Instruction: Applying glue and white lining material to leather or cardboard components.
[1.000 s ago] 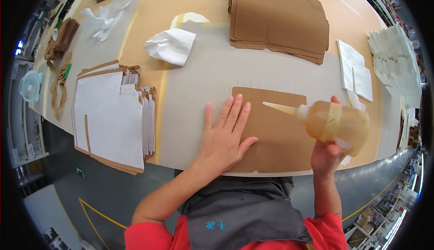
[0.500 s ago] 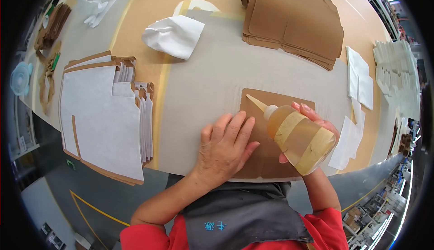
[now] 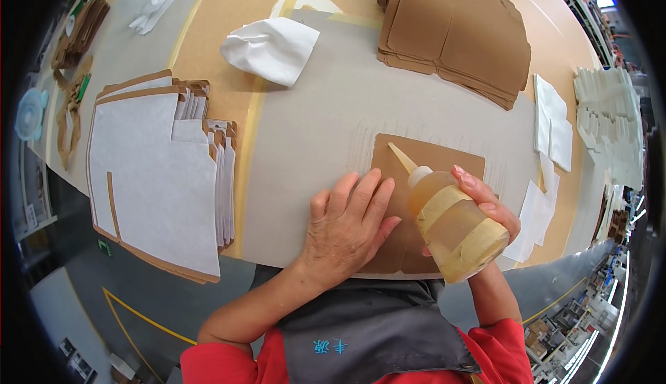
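A brown sheet (image 3: 449,165) with rounded corners lies on the grey work surface (image 3: 305,120) at the table's near edge. My left hand (image 3: 347,228) rests on its left side, fingers apart and slightly bent, holding nothing. My right hand (image 3: 489,207) grips a translucent squeeze bottle (image 3: 454,235) of pale amber liquid, wrapped with tape bands. The bottle is tilted, its long pointed nozzle (image 3: 402,155) over the sheet's upper left corner; whether the tip touches the sheet I cannot tell.
Brown sheets (image 3: 451,30) are stacked at the back. A white-faced stack (image 3: 152,176) stands left, beside crumpled white material (image 3: 267,51). Folded white pieces (image 3: 551,120) and a tall white pile (image 3: 607,124) lie right. Brown bundles (image 3: 80,30) and a blue clear object (image 3: 29,113) sit far left.
The bottle has swung leftward, its nozzle now at the sheet's upper corner and its body tipped toward me. My left hand has slid down slightly and bent its fingers. The view has shifted.
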